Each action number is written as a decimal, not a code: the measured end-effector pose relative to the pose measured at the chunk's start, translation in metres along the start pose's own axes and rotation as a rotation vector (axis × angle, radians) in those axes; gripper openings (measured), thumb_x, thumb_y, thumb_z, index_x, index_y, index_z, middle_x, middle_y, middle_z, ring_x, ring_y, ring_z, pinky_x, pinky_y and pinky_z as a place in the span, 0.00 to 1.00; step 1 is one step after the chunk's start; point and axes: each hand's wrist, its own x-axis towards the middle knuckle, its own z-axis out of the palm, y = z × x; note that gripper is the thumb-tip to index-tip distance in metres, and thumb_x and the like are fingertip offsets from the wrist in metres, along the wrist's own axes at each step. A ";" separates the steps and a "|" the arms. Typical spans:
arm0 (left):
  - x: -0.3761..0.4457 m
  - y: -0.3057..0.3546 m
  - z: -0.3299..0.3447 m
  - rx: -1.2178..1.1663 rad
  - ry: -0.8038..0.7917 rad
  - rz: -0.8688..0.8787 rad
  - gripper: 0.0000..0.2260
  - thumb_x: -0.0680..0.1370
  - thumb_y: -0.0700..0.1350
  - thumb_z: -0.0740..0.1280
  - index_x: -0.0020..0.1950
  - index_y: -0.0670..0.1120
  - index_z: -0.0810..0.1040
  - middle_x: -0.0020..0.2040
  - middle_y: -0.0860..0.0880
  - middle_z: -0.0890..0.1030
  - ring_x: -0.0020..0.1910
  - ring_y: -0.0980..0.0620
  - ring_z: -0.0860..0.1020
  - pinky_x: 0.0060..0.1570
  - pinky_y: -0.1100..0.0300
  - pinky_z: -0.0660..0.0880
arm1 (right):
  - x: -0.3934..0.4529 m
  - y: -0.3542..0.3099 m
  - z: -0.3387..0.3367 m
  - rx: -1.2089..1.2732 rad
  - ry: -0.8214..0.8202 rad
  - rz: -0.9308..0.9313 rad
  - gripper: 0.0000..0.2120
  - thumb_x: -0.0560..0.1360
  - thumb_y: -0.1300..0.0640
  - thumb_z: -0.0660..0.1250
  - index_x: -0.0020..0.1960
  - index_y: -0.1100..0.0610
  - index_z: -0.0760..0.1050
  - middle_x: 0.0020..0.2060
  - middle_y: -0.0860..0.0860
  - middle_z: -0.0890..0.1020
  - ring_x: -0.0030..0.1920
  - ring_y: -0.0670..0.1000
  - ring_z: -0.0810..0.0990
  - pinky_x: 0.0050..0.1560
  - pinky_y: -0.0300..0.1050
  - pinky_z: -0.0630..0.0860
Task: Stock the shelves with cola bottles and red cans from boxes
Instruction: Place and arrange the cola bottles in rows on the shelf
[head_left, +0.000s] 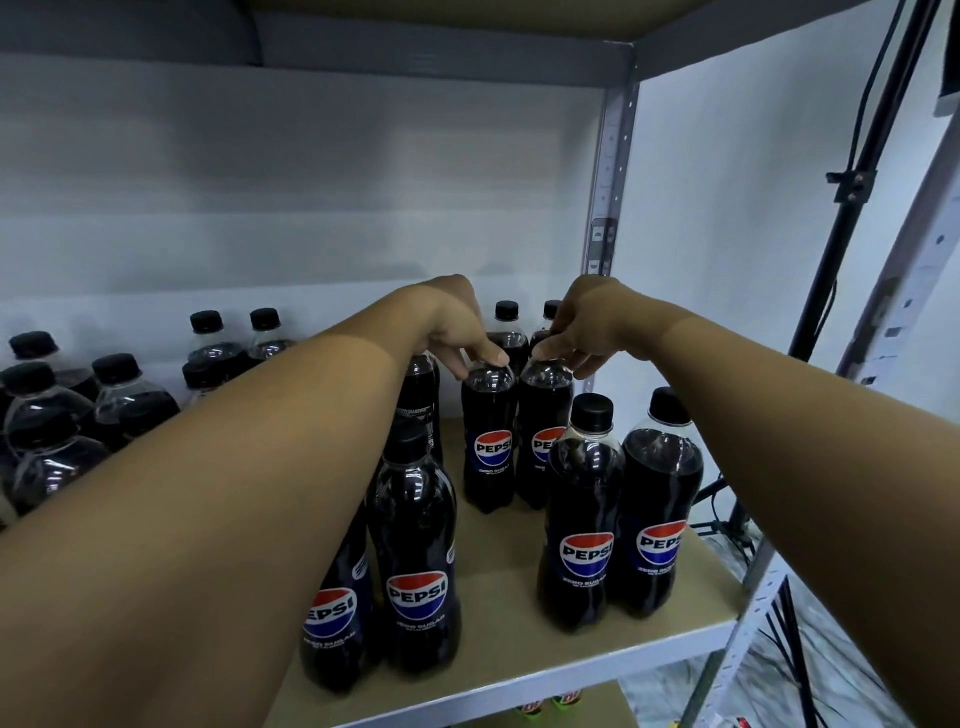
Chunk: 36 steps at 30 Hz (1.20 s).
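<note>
Black-capped Pepsi Zero Sugar bottles are being gripped at mid-frame: left hand (457, 332) is pinching the left bottle (488, 436) by its cap, right hand (582, 327) the right bottle (543, 436). Both are touching; tipping into the foreground pair (618, 514) is being risked.

The cola bottles (488, 441) under my fingers (488, 358) are near-black with black caps and red, white and blue round labels; the shelf (519, 623) is beige, maybe cardboard-toned.

dark cola bottles (488, 436) upright, on shelf (498, 551)
</note>
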 end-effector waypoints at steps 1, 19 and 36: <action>0.000 0.002 0.002 -0.013 0.004 -0.008 0.22 0.72 0.44 0.80 0.61 0.36 0.79 0.61 0.40 0.84 0.41 0.47 0.87 0.59 0.49 0.81 | -0.001 -0.001 0.000 -0.063 0.001 -0.010 0.19 0.73 0.50 0.77 0.53 0.66 0.83 0.44 0.59 0.87 0.47 0.56 0.87 0.54 0.54 0.84; 0.001 0.033 0.036 -0.141 -0.006 -0.042 0.25 0.74 0.43 0.79 0.67 0.38 0.76 0.69 0.41 0.78 0.49 0.45 0.85 0.66 0.44 0.76 | -0.028 0.026 -0.018 -0.139 0.070 0.002 0.15 0.75 0.52 0.76 0.47 0.65 0.85 0.39 0.57 0.87 0.42 0.55 0.88 0.54 0.53 0.83; -0.004 0.047 0.046 -0.078 0.014 -0.021 0.24 0.76 0.45 0.77 0.68 0.39 0.74 0.73 0.42 0.75 0.45 0.48 0.84 0.68 0.44 0.75 | -0.032 0.045 -0.023 0.007 0.079 0.018 0.14 0.73 0.56 0.78 0.51 0.66 0.84 0.41 0.60 0.87 0.42 0.58 0.88 0.51 0.54 0.85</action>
